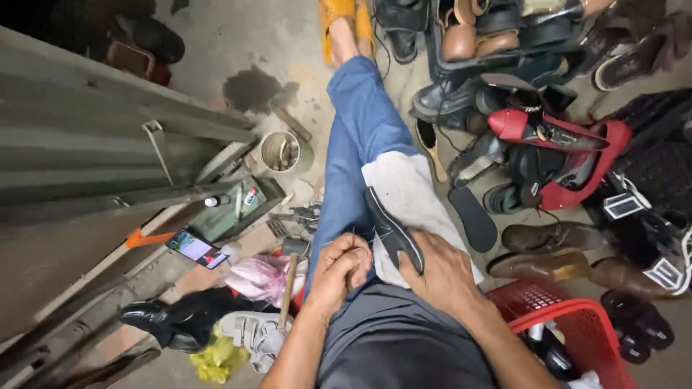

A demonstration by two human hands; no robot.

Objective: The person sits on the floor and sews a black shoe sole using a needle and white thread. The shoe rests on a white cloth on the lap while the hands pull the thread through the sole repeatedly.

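The person sits with one blue-jeaned leg stretched out across the concrete floor, a pale grey cloth spread over the thigh. On that cloth lies a dark, flat shoe sole with a pointed toe, its toe aimed away from the body and up the leg.

The right hand comes in from the lower right, forearm angled up and inward, wrist slightly bent. Its palm presses down on the cloth at the near end of the sole, thumb and fingers wrapped round the sole's heel part, clamping it against the thigh.

The left hand rises from the lower centre, forearm nearly straight up the frame. Its fingers are curled tight into a pinch around something thin, a needle or thread that is too small to make out, just beside the sole's left edge. The knuckles face the camera.

Left of the leg, a wooden-handled hammer stands tilted among a pink plastic bag and a white sandal, with a black boot lying nearby. A red plastic basket sits at the right hip, and a heap of mixed shoes fills the floor beyond it
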